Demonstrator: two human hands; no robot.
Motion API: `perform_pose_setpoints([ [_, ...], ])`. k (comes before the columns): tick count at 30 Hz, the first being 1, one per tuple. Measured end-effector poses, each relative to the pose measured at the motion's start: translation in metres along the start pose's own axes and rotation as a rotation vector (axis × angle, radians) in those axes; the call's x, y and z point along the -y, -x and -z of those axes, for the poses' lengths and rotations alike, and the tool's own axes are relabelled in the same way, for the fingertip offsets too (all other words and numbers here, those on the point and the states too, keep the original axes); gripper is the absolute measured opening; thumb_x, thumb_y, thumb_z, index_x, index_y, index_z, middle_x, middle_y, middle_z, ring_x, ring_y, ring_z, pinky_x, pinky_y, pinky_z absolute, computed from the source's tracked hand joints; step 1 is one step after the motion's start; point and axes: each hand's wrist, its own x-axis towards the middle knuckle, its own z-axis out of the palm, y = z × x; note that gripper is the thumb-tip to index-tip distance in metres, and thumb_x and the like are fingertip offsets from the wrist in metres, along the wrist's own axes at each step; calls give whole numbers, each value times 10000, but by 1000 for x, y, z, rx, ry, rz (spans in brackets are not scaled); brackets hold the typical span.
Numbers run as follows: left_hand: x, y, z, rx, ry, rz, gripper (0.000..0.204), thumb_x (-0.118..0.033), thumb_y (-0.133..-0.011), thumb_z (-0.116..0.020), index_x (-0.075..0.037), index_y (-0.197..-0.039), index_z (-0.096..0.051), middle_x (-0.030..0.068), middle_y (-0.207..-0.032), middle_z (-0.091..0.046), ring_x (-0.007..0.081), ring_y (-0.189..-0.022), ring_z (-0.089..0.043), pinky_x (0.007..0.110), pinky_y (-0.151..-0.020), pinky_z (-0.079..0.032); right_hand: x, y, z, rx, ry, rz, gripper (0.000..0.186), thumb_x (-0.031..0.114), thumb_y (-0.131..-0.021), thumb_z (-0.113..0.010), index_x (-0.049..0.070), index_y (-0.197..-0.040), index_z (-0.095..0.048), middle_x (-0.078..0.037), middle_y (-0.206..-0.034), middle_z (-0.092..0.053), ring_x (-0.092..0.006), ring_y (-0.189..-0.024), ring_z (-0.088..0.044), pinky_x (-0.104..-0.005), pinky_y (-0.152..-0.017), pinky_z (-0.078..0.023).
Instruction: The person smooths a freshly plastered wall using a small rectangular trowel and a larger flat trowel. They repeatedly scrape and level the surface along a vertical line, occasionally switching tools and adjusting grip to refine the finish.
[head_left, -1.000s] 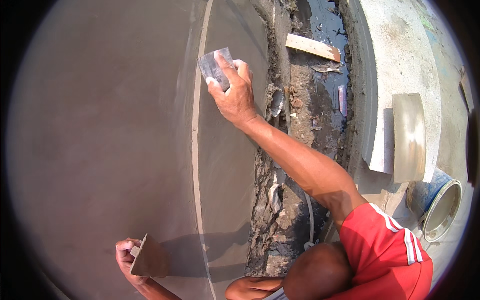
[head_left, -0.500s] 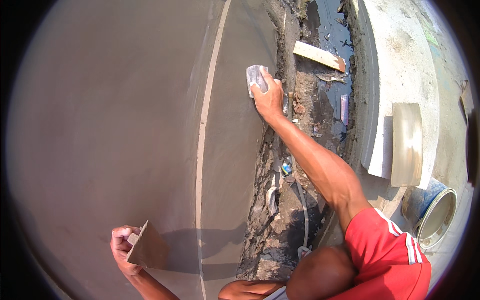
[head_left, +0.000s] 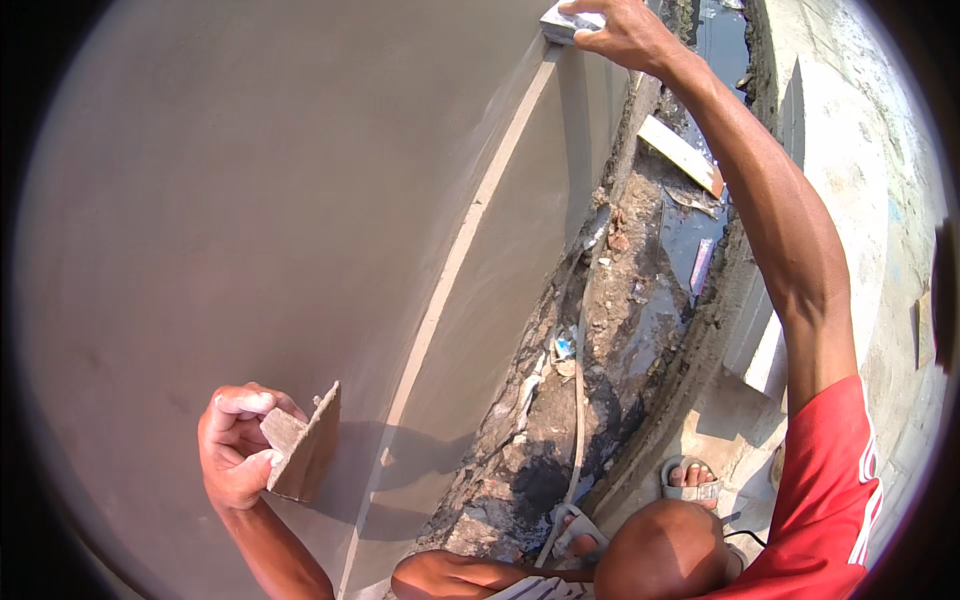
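Note:
At the far top, my right hand grips a pale grey rectangular block against the smooth grey plastered wall. The block sits at the upper end of a light, narrow strip that runs down the wall. At the lower left, my left hand is closed around the short handle of a hand float. The float's flat brown plate stands on edge, facing right, and its shadow falls on the wall. Part of the block is hidden under my right fingers.
Right of the wall runs a rubble-filled ditch with dark water. A short plank lies across it, and a thin hose runs along it. A concrete ledge borders the far side. My sandalled foot rests near the ditch.
My right hand has moved up and away with the block, onto the strip's upper end. My left hand has risen slightly with the float. The view has shifted, and the bucket is out of sight.

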Motion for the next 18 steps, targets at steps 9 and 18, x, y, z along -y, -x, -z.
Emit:
perform_pose_setpoints([
  [9, -5, -2, -5, 4, 97, 38, 511, -116, -713, -800, -11, -1160, -574, 113, -959, -607, 235, -893, -620, 344, -743, -501, 71, 43, -39, 194, 318, -101, 414, 253, -708, -726, 145, -1107, -726, -178, -1026, -628, -325, -993, -562, -445, -875, -500],
  [18, -11, -8, -8, 16, 135, 131, 578, -145, -699, -823, -7, -1193, -557, 74, -1073, -596, 155, -963, -591, 295, -842, -473, 226, 104, -49, 317, 88, -67, 419, 238, -694, -709, 91, -1086, -692, -161, -968, -525, -304, -929, -476, -420, -725, -398],
])
